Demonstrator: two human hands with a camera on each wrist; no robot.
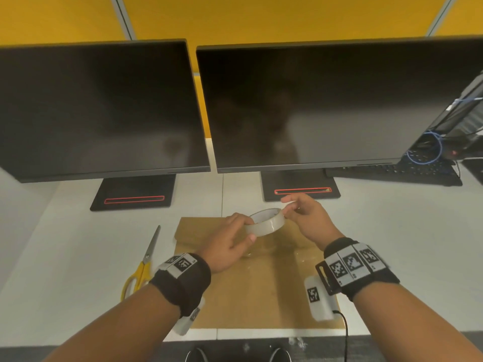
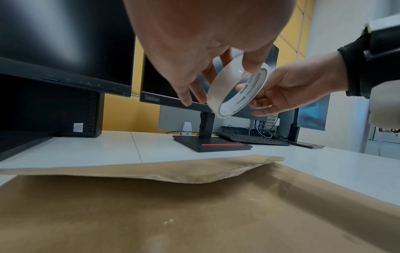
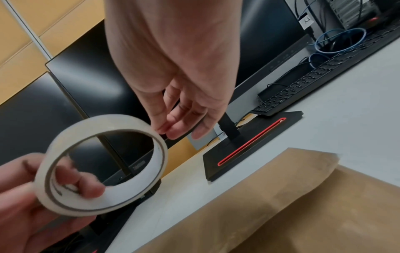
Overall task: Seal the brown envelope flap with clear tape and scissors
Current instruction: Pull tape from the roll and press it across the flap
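Both hands are up over the desk (image 1: 392,231), and the tape (image 1: 265,222) hangs in the air between them, above the far end of the envelope (image 1: 261,291). The left hand (image 1: 227,244) grips the roll, thumb on the outer band and fingers curled through the core. The right hand (image 1: 305,218) comes in from the other side, its thumb and fingertips (image 3: 173,133) drawn together right at the roll's far rim; whether they pinch a loose tape end, I cannot tell.

The envelope lies flat below, its near edge close to the desk's front lip. Its flap (image 2: 151,169) is folded over at the far end, the flap's edge bowed up a little off the body. The scissors (image 1: 142,262) lie just left of the envelope, closed, yellow handles toward the person, blades pointing at the left monitor (image 1: 99,108).

Room to move: bare desk on both sides of the envelope, more on the right. The right monitor (image 1: 326,105) has its base (image 1: 300,184) just beyond the right hand's knuckles. A keyboard (image 1: 397,171) and a blue cable (image 1: 428,150) sit well off to the far right.
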